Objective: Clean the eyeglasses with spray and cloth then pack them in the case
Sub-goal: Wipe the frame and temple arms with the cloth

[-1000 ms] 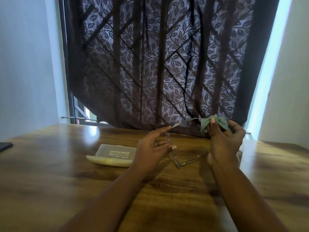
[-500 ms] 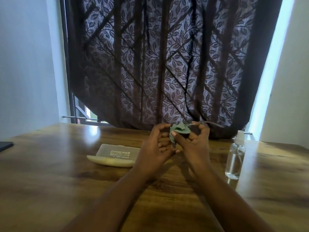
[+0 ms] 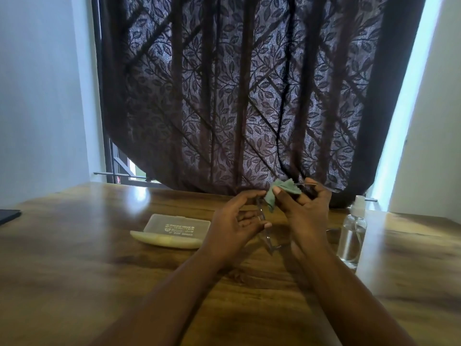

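My left hand (image 3: 234, 221) holds the thin-framed eyeglasses (image 3: 268, 242) by the front, above the table's middle. The frame hangs down between both hands. My right hand (image 3: 304, 208) pinches a green cloth (image 3: 282, 191) around one temple arm, whose tip sticks out to the right. The eyeglass case (image 3: 174, 228), translucent lid over a cream base, lies shut on the table left of my hands. A clear spray bottle (image 3: 353, 236) with a white top stands upright just right of my right wrist.
The wooden table (image 3: 74, 258) runs to a dark leaf-patterned curtain (image 3: 237, 96) at the back. A dark flat object (image 3: 8, 216) lies at the far left edge. White walls stand at both sides.
My right hand slid the cloth along the temple arm in toward the left hand, then back out a little to the right. The spray bottle came into sight.
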